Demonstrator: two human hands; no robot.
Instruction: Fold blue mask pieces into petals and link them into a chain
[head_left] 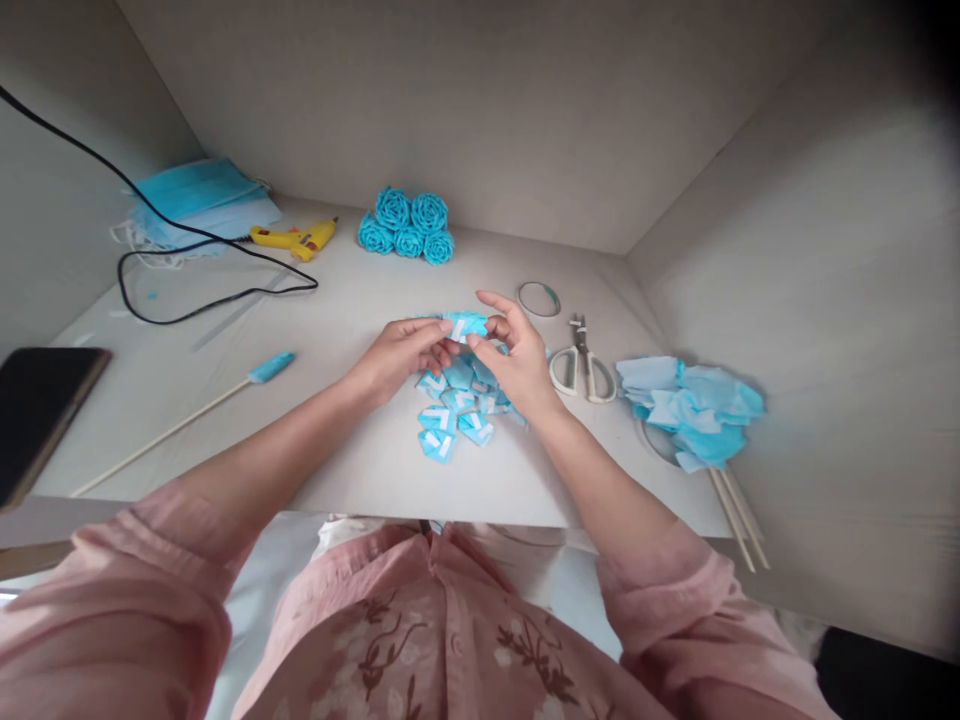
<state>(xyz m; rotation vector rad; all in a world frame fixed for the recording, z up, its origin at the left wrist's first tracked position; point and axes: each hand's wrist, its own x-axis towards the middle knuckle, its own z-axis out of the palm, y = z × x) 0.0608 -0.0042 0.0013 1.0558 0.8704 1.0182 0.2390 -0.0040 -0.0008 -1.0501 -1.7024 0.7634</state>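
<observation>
Between my two hands, above the middle of the table, is a small folded blue piece with a white strip [466,326]. My left hand [409,352] pinches its left end between thumb and fingers. At its right end my right hand [516,350] grips with the thumb and a curled finger, the index finger raised. Below the hands lies a loose pile of similar folded blue pieces [459,400], each with white tape-like strips. My hands hide part of the pile. White-handled scissors [579,365] and a tape roll [538,298] lie just right of my right hand.
Blue rolled rosettes [407,226] are stacked at the back. A yellow glue gun [300,240] with a black cord [225,300] lies near face masks [196,200]. At left are a blue-tipped stick [184,425] and phone [49,420]; at right, crumpled blue material [694,405] and sticks [735,520].
</observation>
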